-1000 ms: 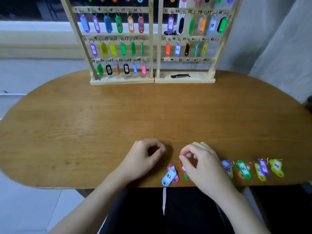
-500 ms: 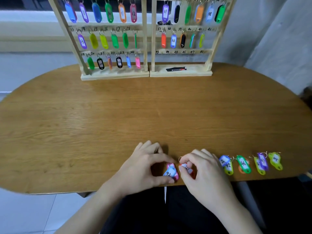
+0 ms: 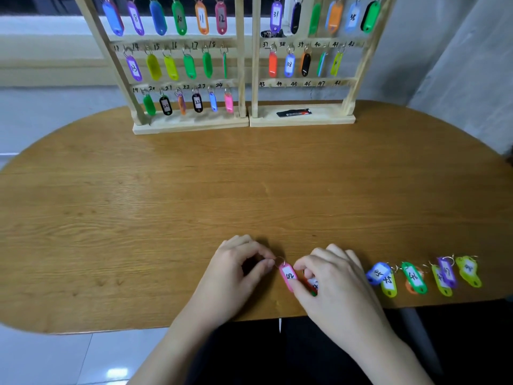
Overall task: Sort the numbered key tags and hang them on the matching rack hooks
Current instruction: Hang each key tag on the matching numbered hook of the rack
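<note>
Both hands are working at the near edge of the table [image 3: 166, 207]. The left hand [image 3: 236, 276] is pinching the ring [image 3: 279, 261] of a pink tag [image 3: 288, 276] between thumb and forefinger, the other fingers curling loosely behind. The tag is lying flat on the wood between the two hands, its white label facing up (the number reads something like 42, though the writing is tilted). The right hand [image 3: 333, 282] is sitting just beside it with fingers bent down over a red tag [image 3: 312, 284], its fingertips gripping that tag's label end; a bit of green is peeking out beneath, and I cannot tell what it belongs to.

To the right of the hands, a row of loose tags is lying along the table edge: a blue tag [image 3: 377, 272] overlapping a yellow-green one [image 3: 389, 286], then a green tag [image 3: 414, 277] over something orange, then a purple tag [image 3: 447, 270] lying across a lime one [image 3: 442, 284], and last a lime tag [image 3: 469, 270].

At the far side the rack [image 3: 244, 79] is standing upright in two panels, most hooks carrying coloured tags. The bottom right row [image 3: 301, 84], numbered 43 to 48, is showing bare hooks. A small black strip [image 3: 293, 113] is lying on the right base.
</note>
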Available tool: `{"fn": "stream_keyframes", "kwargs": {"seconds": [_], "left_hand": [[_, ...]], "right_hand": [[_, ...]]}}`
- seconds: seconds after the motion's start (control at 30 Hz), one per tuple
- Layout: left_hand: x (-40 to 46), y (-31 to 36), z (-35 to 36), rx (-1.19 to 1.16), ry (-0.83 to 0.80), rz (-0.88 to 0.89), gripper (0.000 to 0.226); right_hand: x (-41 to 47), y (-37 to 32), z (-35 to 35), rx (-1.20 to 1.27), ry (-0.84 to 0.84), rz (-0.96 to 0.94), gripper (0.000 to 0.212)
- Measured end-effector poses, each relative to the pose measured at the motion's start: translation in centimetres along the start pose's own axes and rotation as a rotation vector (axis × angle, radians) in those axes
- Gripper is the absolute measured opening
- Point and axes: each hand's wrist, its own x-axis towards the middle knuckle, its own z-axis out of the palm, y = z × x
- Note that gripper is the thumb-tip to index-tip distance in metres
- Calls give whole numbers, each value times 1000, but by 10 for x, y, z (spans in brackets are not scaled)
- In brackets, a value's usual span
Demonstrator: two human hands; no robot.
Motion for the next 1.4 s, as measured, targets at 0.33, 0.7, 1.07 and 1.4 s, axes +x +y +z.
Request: {"fn": "stream_keyframes", "kwargs": {"seconds": [0.33,0.7,1.07,1.4], "left_hand": [[1,1,-2,-57,85,-50,16],[1,-1,-1,-142,151,-116,18],[4,8,2,-101,149,-134,15],[66,41,-19,-124,96,-43,10]], "right_hand": [[24,-12,1,16,-158,36,25],[32,-15,4,128,-123,1,16],[32,1,1,343,-6,110,12],[71,43,-44,501,78,187,13]]}}
